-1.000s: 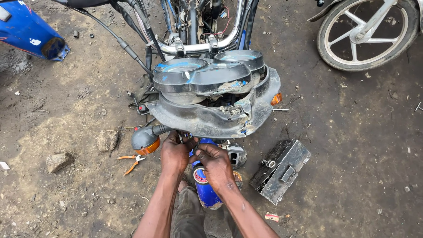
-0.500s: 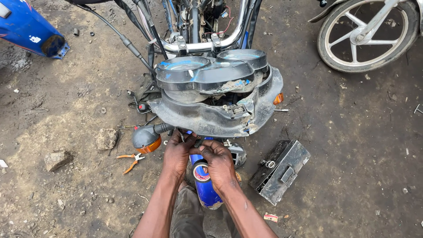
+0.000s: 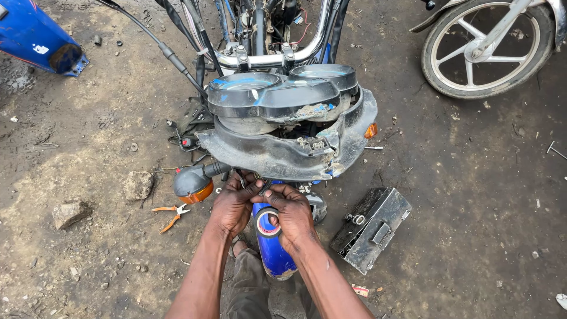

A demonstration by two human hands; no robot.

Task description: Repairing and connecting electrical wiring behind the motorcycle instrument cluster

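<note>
Both hands, left hand point(image 3: 235, 204) and right hand point(image 3: 292, 215), pinch a small dark wire bundle point(image 3: 263, 188); the right also holds a tape roll point(image 3: 267, 224), orange pliers point(image 3: 169, 214) lying to their left.

My fingers are gripping a black tape roll point(image 3: 269, 223) above the blue front fender point(image 3: 273, 253). Orange-handled pliers point(image 3: 168, 214) are lying beside the orange turn signal point(image 3: 194, 184) on grey-brown dirt.

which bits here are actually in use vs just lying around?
In use:
left hand and right hand on wiring under the headlight cowl
tape roll on right hand

Lying about:
orange pliers
metal box
stones
spare wheel
blue panel
</note>
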